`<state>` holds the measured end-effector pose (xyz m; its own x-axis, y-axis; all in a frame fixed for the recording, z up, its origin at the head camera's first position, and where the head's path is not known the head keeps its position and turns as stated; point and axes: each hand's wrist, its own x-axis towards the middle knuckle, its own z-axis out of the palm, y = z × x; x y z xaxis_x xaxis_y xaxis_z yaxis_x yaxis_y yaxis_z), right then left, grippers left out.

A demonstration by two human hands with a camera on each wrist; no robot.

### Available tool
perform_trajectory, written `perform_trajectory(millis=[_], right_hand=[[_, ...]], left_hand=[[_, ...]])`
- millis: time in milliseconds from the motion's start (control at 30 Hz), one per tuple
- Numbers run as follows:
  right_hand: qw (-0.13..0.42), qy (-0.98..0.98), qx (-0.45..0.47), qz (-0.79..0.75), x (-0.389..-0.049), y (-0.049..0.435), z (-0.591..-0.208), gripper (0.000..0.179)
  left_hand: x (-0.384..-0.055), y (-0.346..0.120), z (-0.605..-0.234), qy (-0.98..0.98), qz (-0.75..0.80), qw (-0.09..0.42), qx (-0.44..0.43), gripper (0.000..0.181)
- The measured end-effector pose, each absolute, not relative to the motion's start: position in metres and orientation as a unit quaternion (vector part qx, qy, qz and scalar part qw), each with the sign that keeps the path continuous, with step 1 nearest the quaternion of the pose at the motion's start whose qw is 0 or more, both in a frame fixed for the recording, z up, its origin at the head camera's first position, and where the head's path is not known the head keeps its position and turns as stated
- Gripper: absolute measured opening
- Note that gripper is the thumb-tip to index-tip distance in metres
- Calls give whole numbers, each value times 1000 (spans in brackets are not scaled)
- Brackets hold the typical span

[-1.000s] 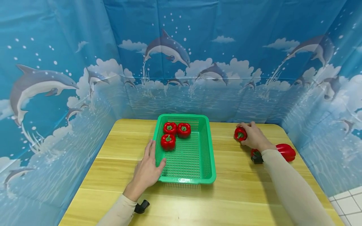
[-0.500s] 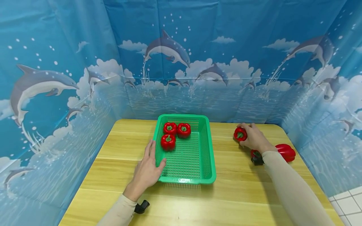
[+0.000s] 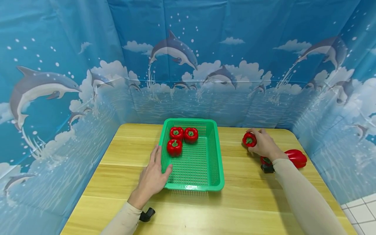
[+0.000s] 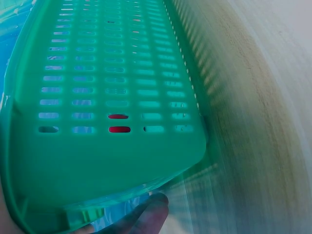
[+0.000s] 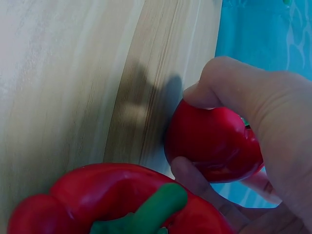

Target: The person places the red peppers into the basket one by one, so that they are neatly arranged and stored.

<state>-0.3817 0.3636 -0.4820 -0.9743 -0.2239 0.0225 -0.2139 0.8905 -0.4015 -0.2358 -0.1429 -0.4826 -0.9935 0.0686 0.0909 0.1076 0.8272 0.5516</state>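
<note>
Saw smooth, high-gloss red skin on the farther pepper (image 5: 204, 139) and nearer pepper (image 3: 297, 158) at right, and on the three peppers (image 3: 174, 149) at left. Noted shiny moulded plastic in the green basket (image 3: 208, 188), smooth wood with a soft sheen on the table (image 3: 241, 202), creased, faintly glossy sheeting in the far curtain (image 3: 229, 107), matt cloth in the sleeves (image 3: 305, 195).

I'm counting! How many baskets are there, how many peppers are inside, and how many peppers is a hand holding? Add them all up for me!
Green basket: 1
Red peppers inside: 3
Red pepper in the right hand: 1
Total: 5
</note>
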Motion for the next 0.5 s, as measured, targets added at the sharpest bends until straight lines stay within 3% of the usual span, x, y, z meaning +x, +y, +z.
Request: perform_trajectory(millis=[500], right_hand=[[-19,970,-109,-216,-371,354,-478,84]], left_hand=[[-237,-143,-482,-955,-293,30,-49,101]])
